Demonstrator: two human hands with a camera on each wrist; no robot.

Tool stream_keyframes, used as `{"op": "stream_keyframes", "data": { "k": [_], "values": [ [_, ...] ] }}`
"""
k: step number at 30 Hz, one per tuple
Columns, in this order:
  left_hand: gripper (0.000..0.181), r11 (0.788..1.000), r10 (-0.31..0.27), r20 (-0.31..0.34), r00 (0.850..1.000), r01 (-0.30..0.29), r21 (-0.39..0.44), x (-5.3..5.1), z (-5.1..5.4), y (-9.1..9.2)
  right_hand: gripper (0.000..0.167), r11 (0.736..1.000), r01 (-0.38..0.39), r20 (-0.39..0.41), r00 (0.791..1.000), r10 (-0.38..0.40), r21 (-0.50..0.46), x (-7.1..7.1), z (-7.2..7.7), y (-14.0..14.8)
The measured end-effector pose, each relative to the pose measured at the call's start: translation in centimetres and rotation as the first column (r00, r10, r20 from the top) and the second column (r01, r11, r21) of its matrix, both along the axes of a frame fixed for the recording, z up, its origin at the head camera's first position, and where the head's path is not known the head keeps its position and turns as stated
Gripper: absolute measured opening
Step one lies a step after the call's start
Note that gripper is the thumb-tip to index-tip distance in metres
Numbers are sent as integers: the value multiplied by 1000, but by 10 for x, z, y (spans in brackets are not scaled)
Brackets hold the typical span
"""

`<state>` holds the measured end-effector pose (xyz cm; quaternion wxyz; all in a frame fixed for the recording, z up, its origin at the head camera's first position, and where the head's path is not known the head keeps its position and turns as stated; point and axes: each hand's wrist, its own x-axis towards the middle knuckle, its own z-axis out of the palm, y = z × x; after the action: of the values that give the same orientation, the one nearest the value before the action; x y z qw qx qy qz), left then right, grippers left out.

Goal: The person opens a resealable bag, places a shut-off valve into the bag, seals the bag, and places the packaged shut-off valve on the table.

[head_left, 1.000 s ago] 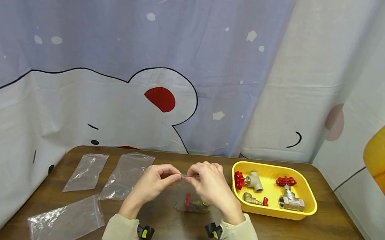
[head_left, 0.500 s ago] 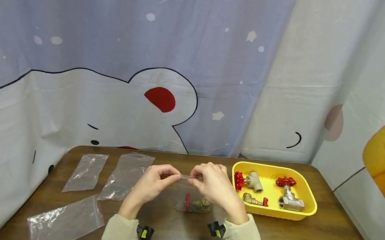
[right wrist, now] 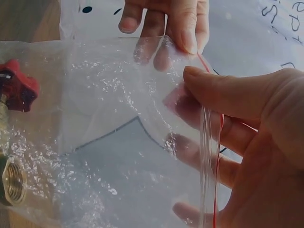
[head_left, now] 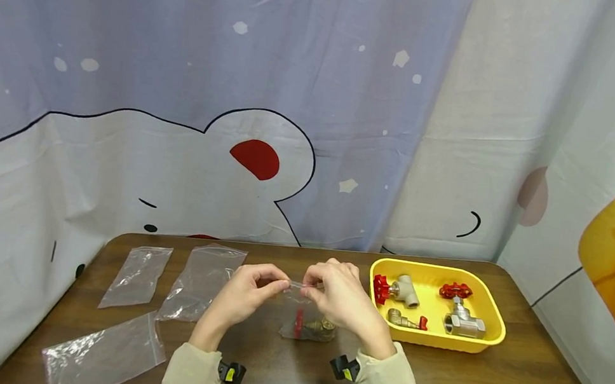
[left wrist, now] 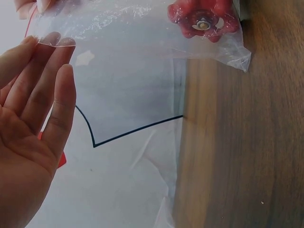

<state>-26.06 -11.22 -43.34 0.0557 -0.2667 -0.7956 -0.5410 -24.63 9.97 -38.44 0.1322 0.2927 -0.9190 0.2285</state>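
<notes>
A clear zip-lock bag (right wrist: 104, 104) with a red line along its top edge hangs between both hands. Inside, at its bottom, lies a brass valve (head_left: 319, 328) with a red handwheel (left wrist: 203, 19). My left hand (head_left: 249, 290) pinches the top edge near its left corner between thumb and forefinger. Close beside it, my right hand (head_left: 338, 295) pinches the same edge, the thumb in front and fingers behind the film. In the right wrist view the zip strip runs down past the right thumb, and the valve's threaded brass end (right wrist: 14, 183) shows through the plastic.
A yellow tray (head_left: 433, 341) at the right holds a grey valve (head_left: 406, 290), a small brass valve (head_left: 404, 320) and a steel valve (head_left: 464, 321), all with red handles. Flat bags lie left: one (head_left: 137, 277), another (head_left: 201, 281), and a third (head_left: 106, 350) nearer.
My right hand has shifted slightly right along the bag's top edge, away from the left hand, showing more of the valve. The left hand has barely moved.
</notes>
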Motion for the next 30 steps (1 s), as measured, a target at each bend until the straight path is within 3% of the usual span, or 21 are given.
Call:
{"op": "stream_keyframes", "data": {
  "k": [2,12,30],
  "values": [
    [8,1000,-2,3,1000,2,3,3,4,1,19,1000,-3,9,1000,3,-1,0,1,1],
    [10,1000,3,37,999,-3,10,1,-1,0,14,999,27,72,997,-29,20,0,1,6],
    [12,999,-15,19,1000,14,30,0,-1,-2,17,1000,-10,42,999,10,7,-2,2,11]
  ]
}}
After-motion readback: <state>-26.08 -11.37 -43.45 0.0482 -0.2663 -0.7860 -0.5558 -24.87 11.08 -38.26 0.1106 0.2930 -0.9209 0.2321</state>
